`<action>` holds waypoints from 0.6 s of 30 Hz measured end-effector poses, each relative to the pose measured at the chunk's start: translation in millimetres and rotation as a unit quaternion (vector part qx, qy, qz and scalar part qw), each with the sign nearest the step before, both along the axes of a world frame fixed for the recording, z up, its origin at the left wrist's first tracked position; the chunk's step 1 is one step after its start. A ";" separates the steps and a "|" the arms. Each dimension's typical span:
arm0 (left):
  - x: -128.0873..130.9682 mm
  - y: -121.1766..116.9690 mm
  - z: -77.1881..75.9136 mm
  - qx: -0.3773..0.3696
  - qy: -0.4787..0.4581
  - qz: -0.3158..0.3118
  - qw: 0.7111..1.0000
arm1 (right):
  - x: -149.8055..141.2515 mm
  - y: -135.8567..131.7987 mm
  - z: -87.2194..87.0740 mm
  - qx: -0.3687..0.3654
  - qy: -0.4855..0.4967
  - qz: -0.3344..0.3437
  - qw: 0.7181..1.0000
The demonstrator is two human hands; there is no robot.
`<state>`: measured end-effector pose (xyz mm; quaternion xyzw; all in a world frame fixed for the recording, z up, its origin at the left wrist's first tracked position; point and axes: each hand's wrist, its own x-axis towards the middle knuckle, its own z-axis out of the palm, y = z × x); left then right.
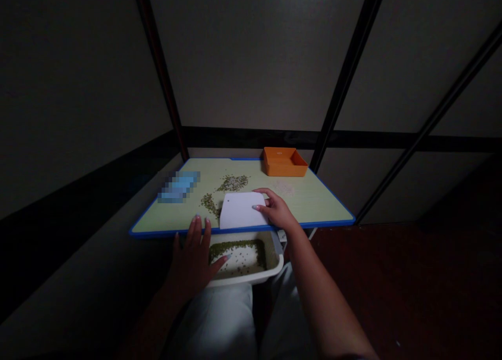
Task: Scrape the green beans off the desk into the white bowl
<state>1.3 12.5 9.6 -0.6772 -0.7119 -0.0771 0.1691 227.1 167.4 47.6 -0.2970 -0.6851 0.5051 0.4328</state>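
Observation:
My right hand (276,209) grips the right edge of a white scraper (243,211), a flat sheet with a small hole near its upper left corner. The scraper lies at the table's front edge, beside small greenish grains (210,204). A larger scatter of grains (233,183), with paler bits among them, is farther back. My left hand (194,258) has its fingers spread at the front edge, its thumb over a white basin (276,263). Inside the basin, greenish grains (239,243) gather along the far and right sides, and a few dot its floor.
The pale green table (314,206) has a blue rim. An orange open box (285,166) stands at the back right, with a faint pale patch of small bits (284,187) in front. A blurred blue item (179,186) lies at left. Wall panels (251,62) rise behind.

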 end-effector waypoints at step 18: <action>-0.9 1.6 -2.1 0.020 -0.015 -0.001 1.000 | -1.2 1.4 -4.7 0.063 0.006 -0.037 0.997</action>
